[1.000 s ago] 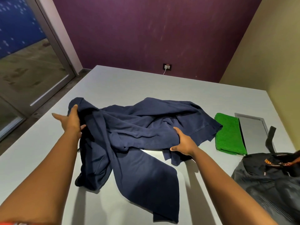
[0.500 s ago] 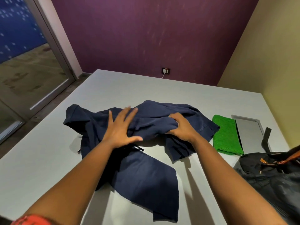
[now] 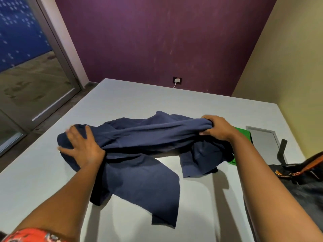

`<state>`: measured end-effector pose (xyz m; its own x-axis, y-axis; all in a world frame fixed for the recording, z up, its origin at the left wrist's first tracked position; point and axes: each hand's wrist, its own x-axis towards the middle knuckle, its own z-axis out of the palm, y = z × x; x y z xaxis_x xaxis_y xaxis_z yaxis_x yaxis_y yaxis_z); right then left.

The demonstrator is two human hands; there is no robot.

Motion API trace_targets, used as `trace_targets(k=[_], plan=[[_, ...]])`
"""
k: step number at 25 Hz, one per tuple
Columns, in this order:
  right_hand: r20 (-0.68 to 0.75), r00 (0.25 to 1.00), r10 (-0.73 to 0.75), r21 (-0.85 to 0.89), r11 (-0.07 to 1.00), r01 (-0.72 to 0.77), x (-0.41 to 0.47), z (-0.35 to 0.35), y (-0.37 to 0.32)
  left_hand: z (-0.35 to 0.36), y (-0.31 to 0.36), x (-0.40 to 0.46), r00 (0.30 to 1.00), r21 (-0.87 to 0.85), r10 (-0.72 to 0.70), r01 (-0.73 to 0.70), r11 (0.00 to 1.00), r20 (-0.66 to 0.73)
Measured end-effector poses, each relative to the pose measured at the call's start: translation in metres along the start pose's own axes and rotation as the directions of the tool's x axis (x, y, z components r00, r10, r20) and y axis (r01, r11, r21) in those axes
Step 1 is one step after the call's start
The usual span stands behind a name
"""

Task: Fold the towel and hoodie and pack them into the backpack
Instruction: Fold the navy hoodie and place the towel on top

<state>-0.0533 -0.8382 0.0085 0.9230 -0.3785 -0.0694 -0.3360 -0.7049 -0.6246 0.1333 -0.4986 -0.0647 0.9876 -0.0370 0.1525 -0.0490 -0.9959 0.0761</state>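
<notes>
The left hand (image 3: 83,149) presses flat on the hoodie (image 3: 139,154), fingers spread. The right hand (image 3: 216,130) holds a clamped grip on the hoodie's bunched edge. The towel (image 3: 243,132) lies just beside the hoodie.

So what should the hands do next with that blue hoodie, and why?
Probably pull the hoodie out flat. It lies bunched and twisted on the table; the right hand grips one end, lifted, and the left hand presses the other end down.

Purple wall (image 3: 157,41), white table (image 3: 131,95)
</notes>
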Motion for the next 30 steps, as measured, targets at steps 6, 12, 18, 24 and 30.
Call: trace_targets(k=[6, 12, 18, 24, 30], plan=[[0.482, 0.724, 0.494, -0.509, 0.83, -0.227, 0.003, 0.066, 0.035, 0.041, -0.042, -0.014, 0.875, -0.301, -0.122, 0.288, 0.909, 0.469], [0.42, 0.826, 0.376, -0.296, 0.917, -0.267, -0.005, 0.112, 0.06, 0.058, -0.037, -0.006, 0.899, -0.282, 0.2, -0.091, 0.955, 0.389], [0.859, 0.387, 0.334, -0.185, 0.909, -0.374, 0.006, 0.097, 0.056, 0.05, -0.046, 0.033, 0.704, -0.419, 0.477, -0.273, 0.866, 0.527], [0.451, 0.831, 0.326, -0.366, 0.917, -0.16, 0.062, 0.062, 0.021, 0.017, -0.001, 0.082, 0.921, -0.335, 0.269, -0.168, 0.927, 0.281], [-0.581, 0.812, 0.062, -0.213, 0.951, -0.226, 0.103, -0.03, -0.053, -0.107, 0.082, 0.144, 0.926, -0.611, -0.024, -0.229, 0.757, -0.377]])
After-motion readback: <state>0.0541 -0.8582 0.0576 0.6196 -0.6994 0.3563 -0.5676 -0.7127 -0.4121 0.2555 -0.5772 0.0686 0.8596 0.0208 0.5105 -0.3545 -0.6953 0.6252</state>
